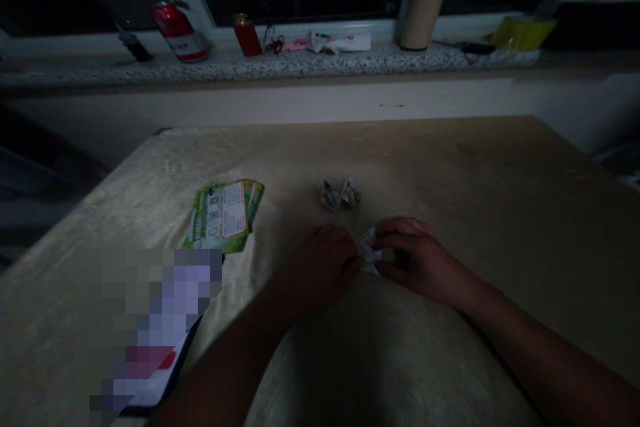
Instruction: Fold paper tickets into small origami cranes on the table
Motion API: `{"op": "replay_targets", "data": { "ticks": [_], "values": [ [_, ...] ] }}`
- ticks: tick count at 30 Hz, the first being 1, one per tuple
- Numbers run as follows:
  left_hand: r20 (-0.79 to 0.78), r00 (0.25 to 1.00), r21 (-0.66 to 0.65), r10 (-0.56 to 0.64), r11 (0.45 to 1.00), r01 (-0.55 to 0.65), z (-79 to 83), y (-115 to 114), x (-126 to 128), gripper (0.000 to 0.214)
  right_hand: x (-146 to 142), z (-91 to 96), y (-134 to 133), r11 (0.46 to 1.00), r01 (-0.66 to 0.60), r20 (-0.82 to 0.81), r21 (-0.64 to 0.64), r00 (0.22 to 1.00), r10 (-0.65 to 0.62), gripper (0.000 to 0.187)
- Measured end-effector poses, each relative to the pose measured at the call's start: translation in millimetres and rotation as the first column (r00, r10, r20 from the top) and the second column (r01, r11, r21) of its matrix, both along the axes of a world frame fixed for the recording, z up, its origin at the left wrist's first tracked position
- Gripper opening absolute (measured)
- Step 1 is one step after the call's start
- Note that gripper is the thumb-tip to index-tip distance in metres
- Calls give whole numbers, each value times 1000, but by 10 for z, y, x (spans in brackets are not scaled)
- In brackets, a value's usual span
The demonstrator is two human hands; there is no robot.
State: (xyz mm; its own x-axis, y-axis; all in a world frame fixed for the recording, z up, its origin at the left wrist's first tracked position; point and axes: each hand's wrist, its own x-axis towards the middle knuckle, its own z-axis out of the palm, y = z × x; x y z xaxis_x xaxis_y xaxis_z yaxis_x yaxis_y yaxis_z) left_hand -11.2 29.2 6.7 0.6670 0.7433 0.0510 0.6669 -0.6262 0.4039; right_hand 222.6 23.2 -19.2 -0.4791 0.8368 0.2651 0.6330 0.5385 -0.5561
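Observation:
A small folded piece of printed paper (369, 250) lies on the table between my two hands. My left hand (327, 260) is closed at its left edge, the back of the hand hiding most of the fingers. From the other side, my right hand (417, 257) pinches the paper with thumb and fingers. Just beyond my hands stand two small folded paper pieces, a left one (331, 196) and a right one (351, 192), side by side with pointed corners up. The light is dim, so fine creases cannot be made out.
Left of my hands is a stack of green printed sheets (220, 213). Nearer lies a lit screen device (165, 347), partly blurred out. A cloth covers the table (450, 180). On the windowsill (300, 68) are a red can (179, 32), an orange-red container (247, 35) and a cardboard tube (427, 0).

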Motion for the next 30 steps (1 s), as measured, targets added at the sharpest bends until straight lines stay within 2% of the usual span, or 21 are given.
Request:
{"op": "replay_targets", "data": {
  "ticks": [6, 22, 30],
  "values": [
    [-74, 989, 48, 130, 991, -127, -50, -51, 95, 20, 15, 21, -3, 999, -22, -4, -34, 1000, 22, 19],
    [-143, 971, 79, 190, 980, -180, -48, -99, 138, 23, -10, 7, 5, 999, 8, 17, -40, 1000, -7, 29],
    [-152, 966, 38, 208, 978, -205, -6, -86, 151, 24, 10, -16, 4, 999, 8, 42, -39, 999, -6, 34]
  ]
}}
